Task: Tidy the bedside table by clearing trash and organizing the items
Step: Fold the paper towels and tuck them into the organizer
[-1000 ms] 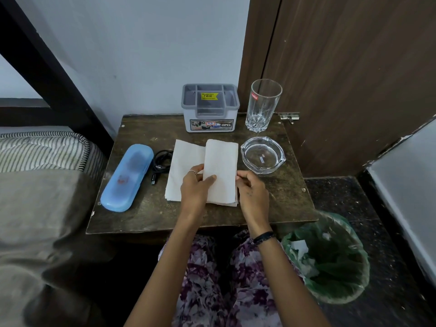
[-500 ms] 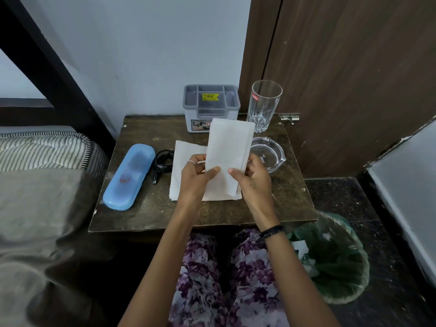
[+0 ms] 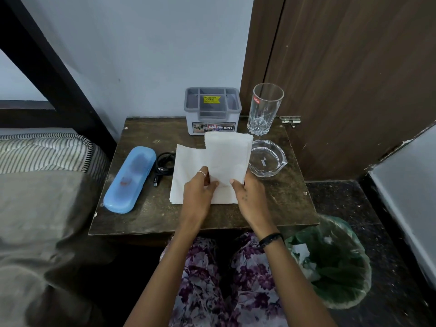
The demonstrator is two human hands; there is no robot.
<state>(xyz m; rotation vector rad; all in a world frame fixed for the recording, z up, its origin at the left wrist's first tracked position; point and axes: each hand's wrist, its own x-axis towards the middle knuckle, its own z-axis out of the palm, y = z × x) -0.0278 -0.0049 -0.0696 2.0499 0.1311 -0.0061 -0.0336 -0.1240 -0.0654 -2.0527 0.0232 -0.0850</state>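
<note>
Lowering slightly, the folded tissue stack [image 3: 226,156] stayed pinched in both my hands, left hand [image 3: 199,192] and right hand [image 3: 249,193] closed on its six-o'clock edge; soft, light, floppy.

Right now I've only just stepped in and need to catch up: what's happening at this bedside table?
A person is tidying it. Both the left hand and right hand hold a folded stack of white napkins raised above more napkins lying flat. A blue case, black cable, grey organizer, drinking glass and glass ashtray sit on the table. A lined bin stands beside it.
</note>
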